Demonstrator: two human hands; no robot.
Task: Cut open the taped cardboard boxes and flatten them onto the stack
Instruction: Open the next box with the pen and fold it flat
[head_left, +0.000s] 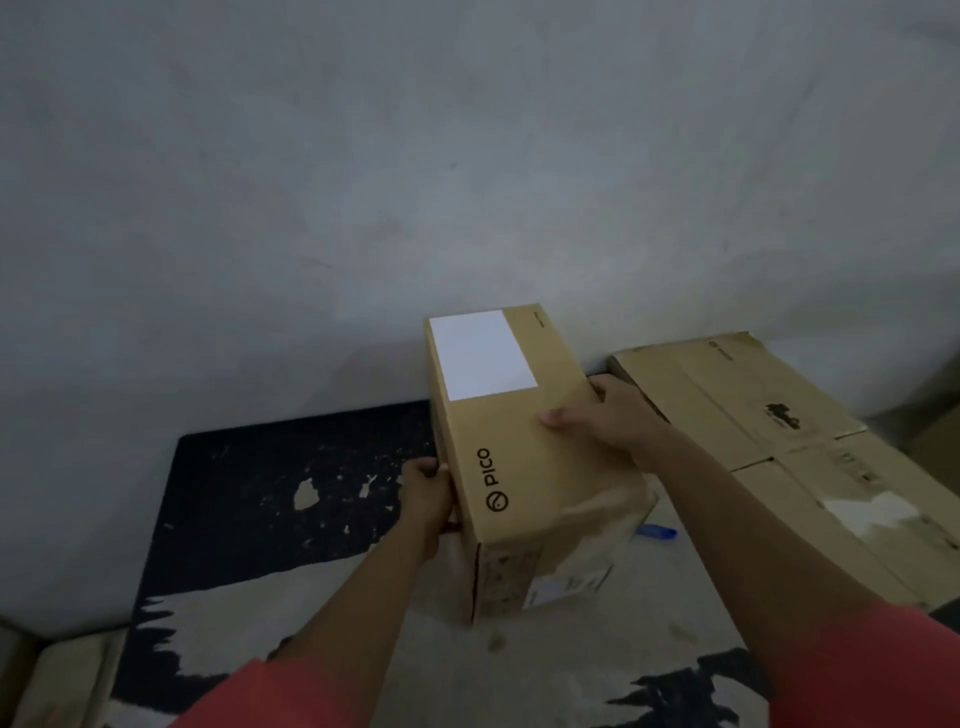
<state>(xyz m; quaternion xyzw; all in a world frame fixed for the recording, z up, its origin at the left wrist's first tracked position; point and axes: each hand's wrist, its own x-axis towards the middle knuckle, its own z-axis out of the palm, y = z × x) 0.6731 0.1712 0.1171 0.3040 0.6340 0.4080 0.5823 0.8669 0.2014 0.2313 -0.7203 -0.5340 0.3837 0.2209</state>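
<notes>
Two hands clamped on one PICO box (519, 447) on my feed, left hand (428, 499) gripping its left side, right hand (608, 415) curled over the right edge, one white label (483, 356) on top, box low over the rug (260, 493) by the wall, one flattened cardboard stack (779, 415) just right, one small blue thing (657, 531) between them.

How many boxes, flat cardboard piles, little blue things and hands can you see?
Standing box: 1
Flat cardboard stack: 1
Small blue thing: 1
Hands gripping the box: 2, left hand and right hand
Total: 5
</notes>
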